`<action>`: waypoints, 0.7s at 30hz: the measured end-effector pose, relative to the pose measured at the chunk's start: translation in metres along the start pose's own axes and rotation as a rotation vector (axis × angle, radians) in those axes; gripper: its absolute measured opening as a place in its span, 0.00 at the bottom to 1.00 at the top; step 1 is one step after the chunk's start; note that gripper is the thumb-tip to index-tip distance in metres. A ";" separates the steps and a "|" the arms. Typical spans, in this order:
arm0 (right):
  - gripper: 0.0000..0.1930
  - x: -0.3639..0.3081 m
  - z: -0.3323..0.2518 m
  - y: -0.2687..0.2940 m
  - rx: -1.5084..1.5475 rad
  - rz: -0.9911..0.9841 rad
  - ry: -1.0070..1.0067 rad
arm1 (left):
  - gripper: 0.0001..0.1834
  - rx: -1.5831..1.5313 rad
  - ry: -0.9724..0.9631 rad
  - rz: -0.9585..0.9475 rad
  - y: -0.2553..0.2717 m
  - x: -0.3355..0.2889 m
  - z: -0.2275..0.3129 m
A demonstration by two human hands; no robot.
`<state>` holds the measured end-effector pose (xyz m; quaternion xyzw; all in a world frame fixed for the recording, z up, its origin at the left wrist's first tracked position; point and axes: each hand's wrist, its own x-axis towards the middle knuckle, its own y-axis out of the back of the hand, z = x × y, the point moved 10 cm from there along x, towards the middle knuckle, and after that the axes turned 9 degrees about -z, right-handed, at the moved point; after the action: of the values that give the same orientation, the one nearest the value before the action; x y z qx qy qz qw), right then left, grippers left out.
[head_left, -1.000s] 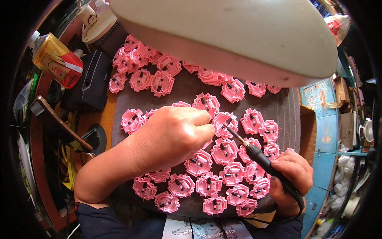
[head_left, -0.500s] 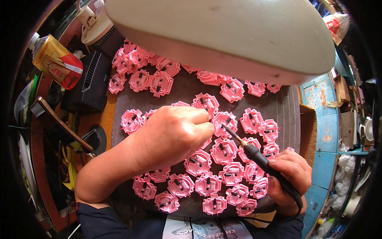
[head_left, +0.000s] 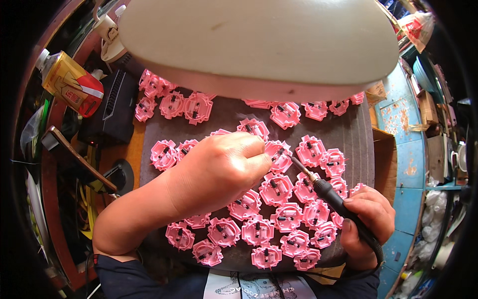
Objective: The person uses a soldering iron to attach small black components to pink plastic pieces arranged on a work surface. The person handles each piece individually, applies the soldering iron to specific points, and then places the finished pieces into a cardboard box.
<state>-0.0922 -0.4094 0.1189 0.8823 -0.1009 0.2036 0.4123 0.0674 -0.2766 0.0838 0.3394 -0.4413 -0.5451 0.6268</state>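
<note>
My right hand grips the black handle of a soldering iron from the right, its metal tip slanting up and left. The tip sits at the right edge of a pink plastic housing with small dark parts inside. My left hand is closed in a pinch at the left side of that housing, and whatever its fingers hold is hidden. Several similar pink housings lie open side up on a grey mat around both hands. My left forearm covers some of them.
A large pale lamp-like cover overhangs the far part of the mat. At left are a black vented box and a yellow-red bottle. A worn blue cabinet stands at right. The iron's cable loops below my right wrist.
The iron's tip has drawn slightly right, from inside the pink housing to its edge. My right hand has moved a little right; my left hand stays nearly in place. The view has shifted slightly.
</note>
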 end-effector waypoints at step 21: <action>0.18 0.003 0.000 -0.002 -0.004 -0.047 0.031 | 0.10 -0.008 0.025 -0.017 -0.011 0.008 -0.004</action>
<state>-0.0886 -0.4081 0.1184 0.8803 -0.0741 0.2075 0.4201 0.0667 -0.2862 0.0738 0.3474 -0.4283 -0.5477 0.6292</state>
